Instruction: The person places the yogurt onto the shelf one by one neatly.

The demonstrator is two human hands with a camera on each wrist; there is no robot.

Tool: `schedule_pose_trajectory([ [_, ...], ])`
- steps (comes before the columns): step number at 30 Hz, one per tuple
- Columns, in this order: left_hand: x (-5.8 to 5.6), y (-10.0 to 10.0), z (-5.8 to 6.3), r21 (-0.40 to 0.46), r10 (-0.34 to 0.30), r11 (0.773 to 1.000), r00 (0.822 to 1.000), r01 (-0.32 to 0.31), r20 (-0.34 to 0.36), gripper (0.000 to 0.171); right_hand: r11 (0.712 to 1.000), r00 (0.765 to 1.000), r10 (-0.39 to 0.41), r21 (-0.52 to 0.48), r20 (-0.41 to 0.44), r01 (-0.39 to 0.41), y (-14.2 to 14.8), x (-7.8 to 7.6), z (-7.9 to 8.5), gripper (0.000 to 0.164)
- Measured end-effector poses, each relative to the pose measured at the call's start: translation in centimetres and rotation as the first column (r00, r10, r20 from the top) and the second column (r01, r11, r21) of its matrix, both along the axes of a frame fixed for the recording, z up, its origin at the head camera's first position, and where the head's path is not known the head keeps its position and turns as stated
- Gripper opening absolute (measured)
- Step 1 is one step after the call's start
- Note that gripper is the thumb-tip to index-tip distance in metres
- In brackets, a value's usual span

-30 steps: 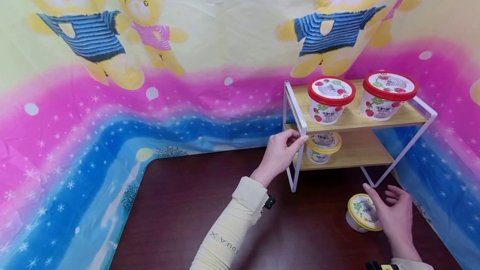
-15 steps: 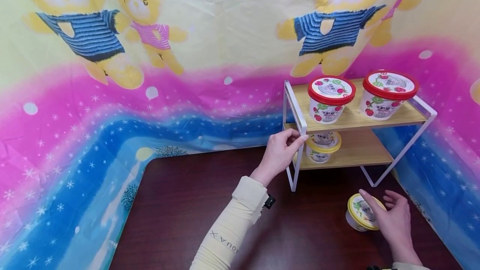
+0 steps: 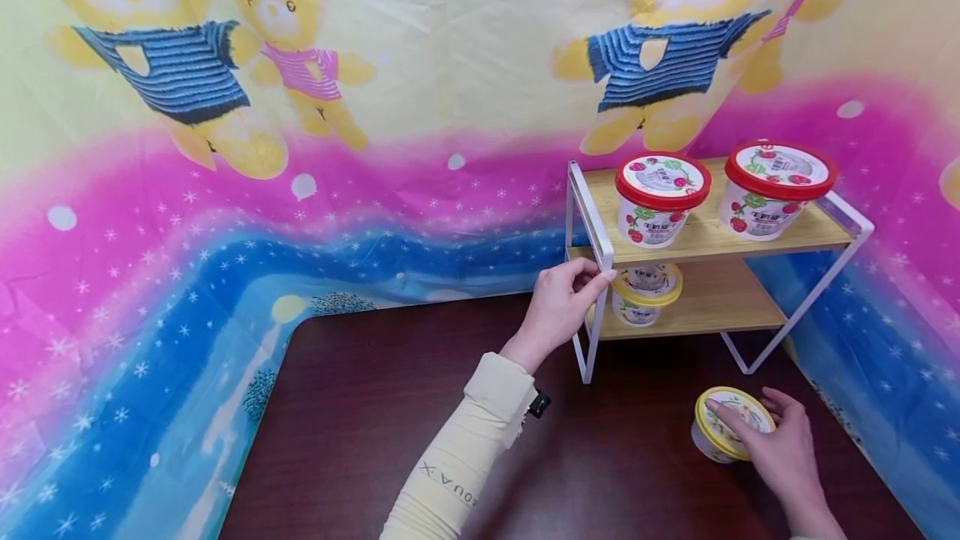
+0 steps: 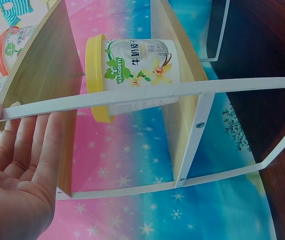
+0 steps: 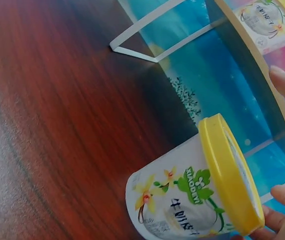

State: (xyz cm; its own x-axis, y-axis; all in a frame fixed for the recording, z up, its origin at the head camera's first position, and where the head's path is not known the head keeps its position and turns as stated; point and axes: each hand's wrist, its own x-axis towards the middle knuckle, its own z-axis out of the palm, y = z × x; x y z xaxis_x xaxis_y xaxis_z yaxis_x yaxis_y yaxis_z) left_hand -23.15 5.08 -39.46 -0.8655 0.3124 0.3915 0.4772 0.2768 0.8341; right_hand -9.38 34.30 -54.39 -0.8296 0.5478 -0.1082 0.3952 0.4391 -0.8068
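My left hand [image 3: 557, 307] pinches the white metal frame of a two-tier wooden shelf [image 3: 735, 298] at its front left corner. In the left wrist view the thumb lies on one side of the bar and the fingers on the other. A yellow-lidded paper tub [image 5: 182, 190], printed with vanilla flowers, stands upright on the table in front of the shelf. My right hand [image 3: 787, 457] is at this tub, its thumb extended over the lid and its fingers spread along the far right side. Another yellow-lidded tub [image 4: 140, 75] sits on the lower tier, at the left.
Two larger red-lidded tubs with raspberry prints, a left one [image 3: 660, 198] and a right one [image 3: 776, 190], stand on the top tier. The dark wooden table [image 3: 390, 423] ends against a bear-printed cloth backdrop [image 3: 450, 148] behind and at both sides.
My right hand has moved left and slightly down, so its thumb now overlaps the lid of the tub on the table. The left hand, shelf and tubs look unchanged.
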Motion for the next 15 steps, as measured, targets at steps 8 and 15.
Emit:
schedule_pose_trajectory([
  [8,0.0,0.0,0.0,-0.005,-0.002,1.000,1.000,0.002,0.000,0.025,0.995,0.995,0.092,0.029,0.032,-0.093,0.2,0.2,-0.9,0.118],
  [15,0.0,0.0,0.0,0.000,-0.004,1.000,1.000,0.004,0.009,0.025,0.984,0.985,0.164,0.063,0.043,-0.167,0.1,0.3,-1.5,0.130],
])
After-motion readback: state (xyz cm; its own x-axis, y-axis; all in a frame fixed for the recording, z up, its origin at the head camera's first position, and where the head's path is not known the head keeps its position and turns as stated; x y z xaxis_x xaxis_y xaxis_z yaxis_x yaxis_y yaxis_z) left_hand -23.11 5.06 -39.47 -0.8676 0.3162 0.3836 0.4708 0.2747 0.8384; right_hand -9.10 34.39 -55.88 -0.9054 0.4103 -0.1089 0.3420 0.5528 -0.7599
